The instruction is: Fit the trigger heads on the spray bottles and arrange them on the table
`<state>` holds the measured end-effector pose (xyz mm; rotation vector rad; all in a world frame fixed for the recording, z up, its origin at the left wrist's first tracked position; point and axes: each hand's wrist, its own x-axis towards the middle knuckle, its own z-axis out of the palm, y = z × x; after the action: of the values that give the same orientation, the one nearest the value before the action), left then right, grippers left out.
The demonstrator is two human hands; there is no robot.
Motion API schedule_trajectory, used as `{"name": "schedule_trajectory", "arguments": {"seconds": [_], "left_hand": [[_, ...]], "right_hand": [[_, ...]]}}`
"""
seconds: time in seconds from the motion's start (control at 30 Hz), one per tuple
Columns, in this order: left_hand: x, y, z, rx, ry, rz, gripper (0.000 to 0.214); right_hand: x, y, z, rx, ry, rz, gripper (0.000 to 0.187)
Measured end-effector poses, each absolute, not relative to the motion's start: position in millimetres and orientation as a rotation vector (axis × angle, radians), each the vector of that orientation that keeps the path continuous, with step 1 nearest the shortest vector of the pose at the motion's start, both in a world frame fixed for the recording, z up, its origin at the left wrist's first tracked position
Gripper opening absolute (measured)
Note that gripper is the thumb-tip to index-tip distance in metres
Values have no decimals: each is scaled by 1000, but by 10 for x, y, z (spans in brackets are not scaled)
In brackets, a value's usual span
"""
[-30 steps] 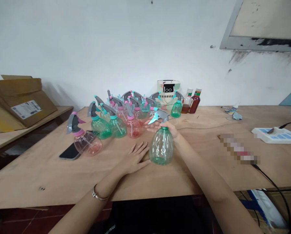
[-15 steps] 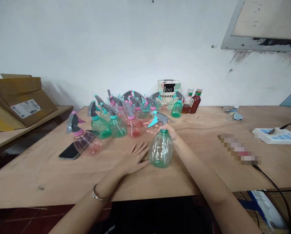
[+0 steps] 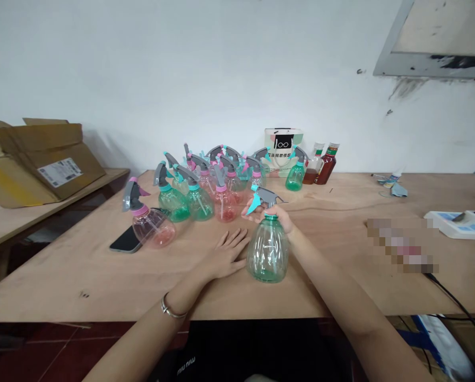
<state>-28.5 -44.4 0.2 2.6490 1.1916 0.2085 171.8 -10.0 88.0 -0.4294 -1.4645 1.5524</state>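
Okay, green spray bottle (image 3: 268, 252) is upright, just right of centre, lower half of frame; can't tell if its base touches the bench (image 3: 333, 209). Right hand (image 3: 284, 218): grip wrapped round its neck. Left hand (image 3: 223, 258) lies flat, fingers spread, just left of it. More spray bottles (image 3: 202, 204) cluster left of centre; phone (image 3: 124, 240) mid-left.

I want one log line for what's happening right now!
left hand: flat on table | right hand: around neck of upright green spray bottle | other spray bottles: grouped farther back
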Motion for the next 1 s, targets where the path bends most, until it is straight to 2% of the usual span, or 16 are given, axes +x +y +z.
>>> {"name": "schedule_trajectory", "arguments": {"seconds": [0.1,0.33,1.0], "left_hand": [[-294,-440,-1,2665,1151,242,72],[-303,-432,7,2674,1168,176,70],[-315,-408,-45,2683,1145,237,72]], "right_hand": [[1695,-110,889,-488,-1443,1463,44],[1704,-148,874,-411,-1445,1573,42],[1673,-197,899,-426,-1460,1511,34]]}}
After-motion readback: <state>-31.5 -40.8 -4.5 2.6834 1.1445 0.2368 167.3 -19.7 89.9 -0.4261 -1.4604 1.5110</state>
